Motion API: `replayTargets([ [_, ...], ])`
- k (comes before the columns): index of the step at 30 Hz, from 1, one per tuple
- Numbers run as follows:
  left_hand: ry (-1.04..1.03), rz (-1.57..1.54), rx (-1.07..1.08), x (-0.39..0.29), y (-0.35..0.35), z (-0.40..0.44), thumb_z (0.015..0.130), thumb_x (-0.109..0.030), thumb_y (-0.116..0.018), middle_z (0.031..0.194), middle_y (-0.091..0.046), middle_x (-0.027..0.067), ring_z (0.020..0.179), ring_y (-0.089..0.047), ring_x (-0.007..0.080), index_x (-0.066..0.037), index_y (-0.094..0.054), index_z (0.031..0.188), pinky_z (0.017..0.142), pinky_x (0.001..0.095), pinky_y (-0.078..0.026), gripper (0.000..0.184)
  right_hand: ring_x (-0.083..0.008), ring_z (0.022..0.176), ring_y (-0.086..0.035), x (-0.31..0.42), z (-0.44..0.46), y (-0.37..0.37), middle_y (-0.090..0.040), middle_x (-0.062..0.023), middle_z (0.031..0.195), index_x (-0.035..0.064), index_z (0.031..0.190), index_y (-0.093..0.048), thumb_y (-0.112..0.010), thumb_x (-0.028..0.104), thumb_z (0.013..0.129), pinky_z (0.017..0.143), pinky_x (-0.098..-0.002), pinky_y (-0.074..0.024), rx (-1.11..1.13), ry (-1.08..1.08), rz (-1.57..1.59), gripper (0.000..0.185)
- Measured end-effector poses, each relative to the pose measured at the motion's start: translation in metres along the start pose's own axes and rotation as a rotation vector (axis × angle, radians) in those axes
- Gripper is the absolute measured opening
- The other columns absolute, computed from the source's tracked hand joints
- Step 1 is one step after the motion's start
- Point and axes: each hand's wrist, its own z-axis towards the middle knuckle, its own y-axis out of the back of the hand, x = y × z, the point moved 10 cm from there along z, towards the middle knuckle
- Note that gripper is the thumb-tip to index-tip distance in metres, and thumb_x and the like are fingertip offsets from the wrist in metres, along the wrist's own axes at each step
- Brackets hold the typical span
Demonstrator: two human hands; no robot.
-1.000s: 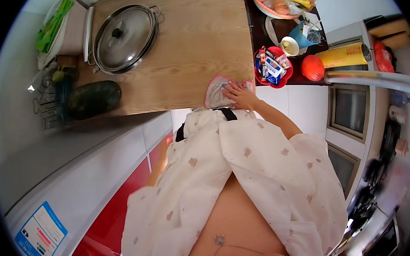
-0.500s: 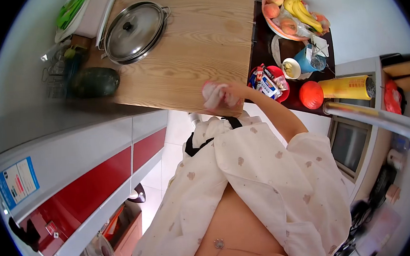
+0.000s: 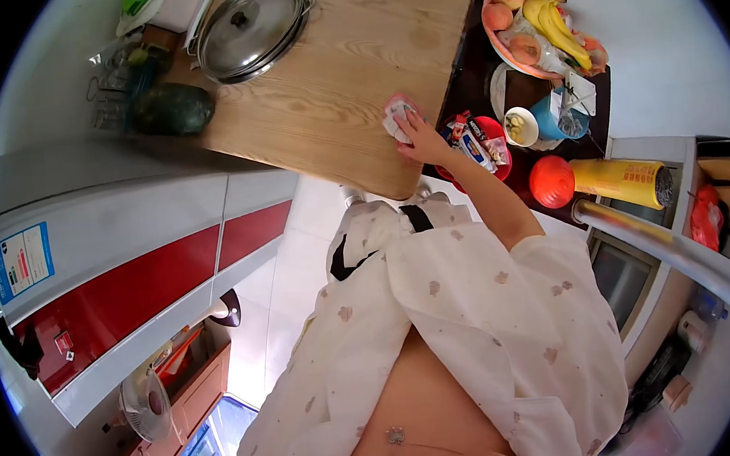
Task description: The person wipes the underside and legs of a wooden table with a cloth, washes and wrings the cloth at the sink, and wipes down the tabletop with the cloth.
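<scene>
My right hand (image 3: 422,136) presses a pink and white cloth (image 3: 399,115) onto the wooden table (image 3: 322,116), close to its right edge. The fingers lie over the cloth, which is partly bunched under them. Just right of the hand is a red basket (image 3: 506,168) holding several small packets. At the far left of the table stands a wide steel pan with a glass lid (image 3: 251,31). My left hand is out of view.
A dark side table (image 3: 475,52) holds a fruit bowl (image 3: 501,50), a white cup (image 3: 520,127), a blue container (image 3: 571,122) and a red ball-shaped object (image 3: 553,181). A dark green melon (image 3: 171,110) lies left of the wooden table. A white and red fridge (image 3: 125,333) stands at left.
My right hand has moved the cloth from the table's near edge forward and slightly right across the top. The camera view has shifted a little.
</scene>
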Motion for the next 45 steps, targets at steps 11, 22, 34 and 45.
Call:
replayTargets([
  [11,0.049,0.1,0.133,0.017,-0.013,-0.009,0.065,-0.022,-0.066,0.082,-0.056,0.0104,0.068,-0.057,0.0216,-0.005,-0.052,0.084,0.051,0.0313,-0.047,0.029,-0.0317,0.101,-0.046,0.053,-0.031,0.066,-0.045,-0.0157,0.11,0.0075,0.119,-0.038,-0.057,0.021,0.072,0.082,-0.0409,-0.0393,-0.095,-0.065,-0.063,0.052],
  [22,0.127,0.381,0.444,0.042,0.002,-0.043,0.062,-0.022,-0.068,0.082,-0.055,0.0104,0.067,-0.056,0.0219,-0.004,-0.05,0.082,0.046,0.0313,-0.047,0.032,-0.0162,0.066,-0.051,0.124,-0.158,0.099,-0.052,-0.0066,0.079,0.006,0.093,-0.053,-0.058,0.012,0.077,0.062,-0.0267,-0.0438,0.294,-0.597,0.549,0.018],
  [34,-0.529,0.121,0.308,-0.19,0.077,-0.125,0.073,-0.007,-0.058,0.076,-0.053,0.0093,0.068,-0.052,0.0216,-0.001,-0.052,0.08,0.059,0.0298,-0.043,0.011,-0.0179,0.078,-0.051,0.158,-0.151,0.092,-0.048,-0.006,0.092,0.0063,0.095,-0.054,-0.062,0.016,0.072,0.069,-0.0271,-0.044,0.47,-0.632,0.577,0.027],
  [45,-0.365,0.423,0.496,-0.183,0.053,-0.1,0.064,-0.015,-0.065,0.072,-0.051,0.0096,0.068,-0.048,0.0196,0.0,-0.053,0.084,0.063,0.0297,-0.04,0.028,-0.0173,0.074,-0.047,0.17,-0.151,0.055,-0.048,-0.0055,0.082,0.0039,0.085,-0.051,-0.053,0.008,0.067,0.066,-0.0263,-0.0389,0.717,-0.479,0.71,0.018],
])
